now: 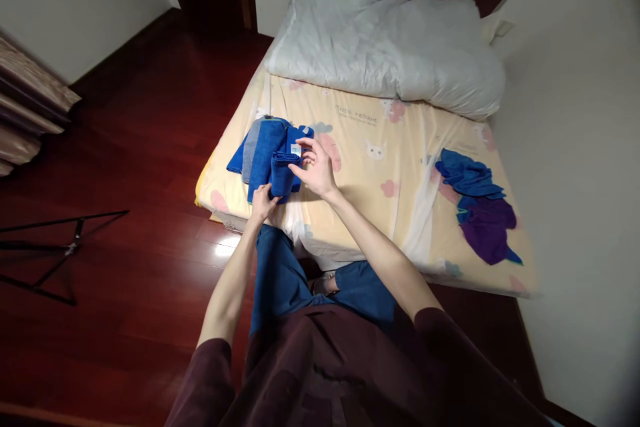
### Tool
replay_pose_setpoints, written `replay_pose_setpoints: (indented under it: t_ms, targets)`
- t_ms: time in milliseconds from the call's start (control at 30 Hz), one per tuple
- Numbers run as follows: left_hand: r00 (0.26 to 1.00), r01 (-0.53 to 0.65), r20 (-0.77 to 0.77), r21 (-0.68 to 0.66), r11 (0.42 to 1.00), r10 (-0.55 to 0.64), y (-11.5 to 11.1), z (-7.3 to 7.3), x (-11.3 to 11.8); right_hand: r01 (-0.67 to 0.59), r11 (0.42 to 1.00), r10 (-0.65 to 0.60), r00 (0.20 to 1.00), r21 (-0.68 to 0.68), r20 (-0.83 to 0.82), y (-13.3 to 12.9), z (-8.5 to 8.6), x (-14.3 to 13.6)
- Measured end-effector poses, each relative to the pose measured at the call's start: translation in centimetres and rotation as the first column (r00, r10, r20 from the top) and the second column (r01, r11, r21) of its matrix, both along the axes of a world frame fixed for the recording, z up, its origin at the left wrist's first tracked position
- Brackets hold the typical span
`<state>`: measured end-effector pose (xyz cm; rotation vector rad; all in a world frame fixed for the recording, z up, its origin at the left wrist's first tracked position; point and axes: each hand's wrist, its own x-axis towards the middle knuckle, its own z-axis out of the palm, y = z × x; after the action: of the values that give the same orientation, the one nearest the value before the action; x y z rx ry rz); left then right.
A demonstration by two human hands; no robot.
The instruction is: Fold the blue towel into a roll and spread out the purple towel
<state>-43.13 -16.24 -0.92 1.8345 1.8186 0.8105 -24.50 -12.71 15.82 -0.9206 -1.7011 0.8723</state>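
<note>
On the near left corner of the bed [373,183], a blue roll [283,179] sits between the two hands, against the blue cloths [265,147]. Its layered end faces up and slightly far; it seems upright or tilted, and I cannot tell which, though its longer side runs near to far in view. The left hand [263,203] is at its near left foot, fingers seeming to touch it; whether they are clamped I cannot tell. The right hand [320,172] is at its far right, thumb and forefinger well apart, near the layered end and a white tag [296,149]. From the right fingers the roll lies left and slightly near; both hands are about equally close.

The near edge of the bed is just beside the left hand, and the left edge is beyond the cloths, so room is tight on those sides. To the right, bare sheet stretches to a rumpled blue cloth [467,173] and a purple cloth [487,230]; far off lies the quilt [385,40].
</note>
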Motion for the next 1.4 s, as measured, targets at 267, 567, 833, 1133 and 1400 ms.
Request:
replay_pose_setpoints:
  t_ms: [267,567,833,1133,1400]
  targets:
    - [0.997,0.036,0.065,-0.071,0.997,-0.032,0.1,0.1,-0.1,0.000,1.000,0.000,0.998,-0.001,0.055,0.5,-0.4,-0.4]
    - [0.944,-0.294,0.245,0.314,0.903,0.222,-9.2,2.4,3.3,0.194,0.981,-0.194,0.981,-0.019,-0.004,-0.3,-2.9,3.9]
    - [0.887,0.396,0.280,-0.052,0.917,-0.367,-26.8,-1.8,8.6,0.492,0.728,-0.538,0.842,-0.477,0.047,-17.7,-17.2,16.6]
    - [0.790,0.609,0.012,-0.131,0.782,-0.613,-18.1,-0.9,7.7,0.654,0.288,-0.931,0.363,-0.700,-0.044,-28.5,-21.3,29.8]
    - [0.841,0.538,0.086,-0.254,0.804,-0.535,-21.0,-0.5,8.8,0.906,0.166,-0.944,0.261,-0.390,0.204,-24.1,-20.3,43.1]
